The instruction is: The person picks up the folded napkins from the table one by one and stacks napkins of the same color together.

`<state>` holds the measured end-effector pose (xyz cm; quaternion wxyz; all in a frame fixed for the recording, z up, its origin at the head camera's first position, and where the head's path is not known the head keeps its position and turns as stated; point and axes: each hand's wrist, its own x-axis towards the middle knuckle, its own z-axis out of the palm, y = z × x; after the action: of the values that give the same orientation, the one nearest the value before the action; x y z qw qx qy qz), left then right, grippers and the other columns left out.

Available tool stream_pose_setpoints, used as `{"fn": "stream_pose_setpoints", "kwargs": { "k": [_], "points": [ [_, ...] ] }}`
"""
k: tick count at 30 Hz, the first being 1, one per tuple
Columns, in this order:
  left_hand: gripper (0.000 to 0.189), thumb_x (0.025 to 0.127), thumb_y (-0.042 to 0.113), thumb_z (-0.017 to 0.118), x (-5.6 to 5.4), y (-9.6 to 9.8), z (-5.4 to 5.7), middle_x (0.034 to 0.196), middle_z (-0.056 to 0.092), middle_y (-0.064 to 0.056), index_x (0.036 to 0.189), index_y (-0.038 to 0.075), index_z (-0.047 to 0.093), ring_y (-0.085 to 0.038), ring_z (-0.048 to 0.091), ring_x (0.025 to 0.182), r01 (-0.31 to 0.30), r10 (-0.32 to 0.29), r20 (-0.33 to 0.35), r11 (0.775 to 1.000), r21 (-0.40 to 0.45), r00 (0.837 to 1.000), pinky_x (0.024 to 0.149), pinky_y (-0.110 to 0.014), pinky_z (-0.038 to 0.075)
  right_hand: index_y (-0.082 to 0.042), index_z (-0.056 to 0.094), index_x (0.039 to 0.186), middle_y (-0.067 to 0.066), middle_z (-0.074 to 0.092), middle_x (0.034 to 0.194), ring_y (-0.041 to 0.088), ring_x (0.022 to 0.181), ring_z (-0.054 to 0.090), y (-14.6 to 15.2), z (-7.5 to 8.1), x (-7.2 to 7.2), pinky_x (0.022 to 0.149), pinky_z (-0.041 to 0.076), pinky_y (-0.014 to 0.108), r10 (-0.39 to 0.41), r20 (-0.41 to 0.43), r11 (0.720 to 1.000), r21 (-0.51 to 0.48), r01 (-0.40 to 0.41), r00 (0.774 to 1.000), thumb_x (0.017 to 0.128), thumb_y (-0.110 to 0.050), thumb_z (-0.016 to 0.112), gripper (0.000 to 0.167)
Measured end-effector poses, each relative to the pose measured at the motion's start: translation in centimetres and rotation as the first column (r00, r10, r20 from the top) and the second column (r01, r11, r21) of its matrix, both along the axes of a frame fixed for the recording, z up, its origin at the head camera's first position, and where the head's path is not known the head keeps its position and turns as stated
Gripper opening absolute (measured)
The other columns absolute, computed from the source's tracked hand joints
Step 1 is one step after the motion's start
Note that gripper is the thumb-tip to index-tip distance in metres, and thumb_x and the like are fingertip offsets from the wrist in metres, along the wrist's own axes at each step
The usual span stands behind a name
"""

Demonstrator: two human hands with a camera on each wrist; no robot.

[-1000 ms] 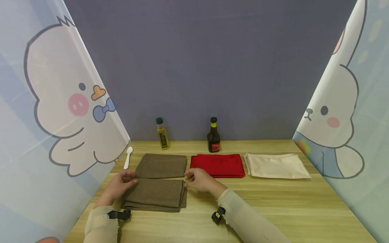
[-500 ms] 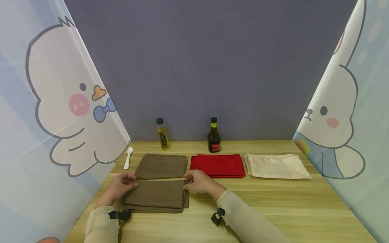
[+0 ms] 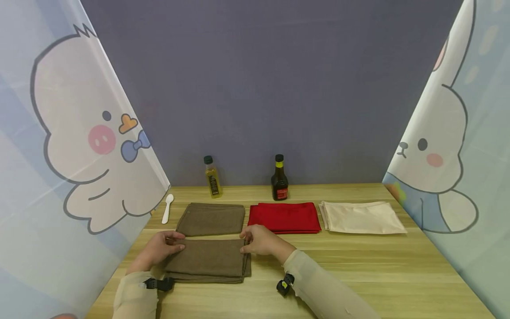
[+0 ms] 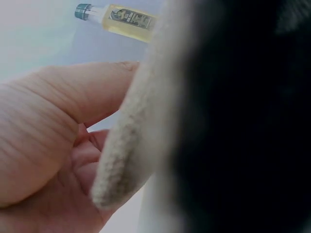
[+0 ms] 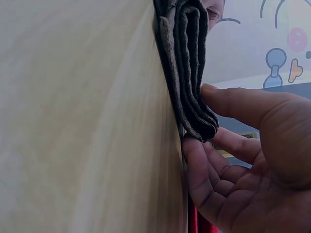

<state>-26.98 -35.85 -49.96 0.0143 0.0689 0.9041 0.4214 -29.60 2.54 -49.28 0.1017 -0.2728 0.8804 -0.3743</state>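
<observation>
A folded brown cloth (image 3: 209, 259) lies on the wooden table in front of me, its layers showing along the near and right edges. My left hand (image 3: 156, 251) pinches its far left corner, thumb on the upper face. At the far right corner, my right hand (image 3: 261, 240) pinches it too. The right wrist view shows the cloth's stacked layers (image 5: 189, 73) between the thumb (image 5: 243, 103) and the fingers at the fold, close over the table. In the left wrist view a blurred cloth edge (image 4: 119, 162) stands beside the thumb, and a dark shape hides the right half.
Just behind lies a second folded brown cloth (image 3: 211, 219). Folded red cloth (image 3: 284, 217) and cream satin cloth (image 3: 362, 218) continue the row rightward. A white spoon (image 3: 168, 209) lies at left; an oil bottle (image 3: 213, 178) and a dark sauce bottle (image 3: 280, 179) stand near the back wall.
The near brown cloth has shifted slightly right and toward me, opening a little more gap from the cloth behind. Both hands have stayed at its far corners and moved slightly nearer.
</observation>
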Motion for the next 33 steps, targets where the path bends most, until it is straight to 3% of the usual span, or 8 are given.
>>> {"fn": "stream_pose_setpoints", "kwargs": {
  "k": [6,15,23,33],
  "points": [
    [0.029,0.088,0.009,0.086,0.2,0.2,0.0,0.109,0.074,-0.014,0.113,-0.001,0.075,-0.022,0.068,0.094,0.037,-0.037,-0.016,0.999,0.007,0.999,0.072,-0.028,0.056,-0.012,0.075,0.109,-0.009,0.064,0.089,0.006,0.084,0.058,0.1,-0.1,0.0,0.075,0.051,0.026,0.005,0.022,1.0,0.016,-0.006,1.0,0.081,-0.017,0.093,0.034],
    [0.017,0.087,0.009,0.086,0.0,0.5,-0.3,0.095,0.072,-0.004,0.101,0.006,0.075,-0.016,0.062,0.083,0.047,-0.048,-0.042,0.998,-0.03,0.998,0.069,-0.027,0.052,-0.012,0.076,0.097,-0.008,0.065,0.083,0.006,0.078,0.059,0.3,-0.1,0.1,0.07,0.053,0.026,0.009,0.031,1.0,0.016,-0.009,0.999,0.08,-0.016,0.093,0.024],
    [0.014,0.09,0.005,0.082,0.1,1.0,0.0,0.09,0.069,-0.005,0.099,0.005,0.071,-0.011,0.057,0.076,0.101,-0.102,-0.064,0.995,-0.016,0.993,0.066,-0.027,0.05,-0.013,0.074,0.095,-0.009,0.064,0.085,0.006,0.082,0.059,0.4,0.2,0.2,0.074,0.052,0.026,0.025,0.016,1.0,0.011,-0.025,1.0,0.081,-0.015,0.092,0.023],
    [0.011,0.093,0.005,0.079,0.1,1.1,0.2,0.091,0.069,-0.003,0.1,0.005,0.071,-0.011,0.058,0.077,0.102,-0.104,-0.061,0.994,-0.031,0.993,0.066,-0.026,0.05,-0.011,0.073,0.093,-0.007,0.063,0.083,0.005,0.079,0.057,0.4,0.2,0.2,0.072,0.051,0.025,0.035,-0.013,0.999,-0.006,-0.035,0.999,0.08,-0.011,0.091,0.022]
  ]
}}
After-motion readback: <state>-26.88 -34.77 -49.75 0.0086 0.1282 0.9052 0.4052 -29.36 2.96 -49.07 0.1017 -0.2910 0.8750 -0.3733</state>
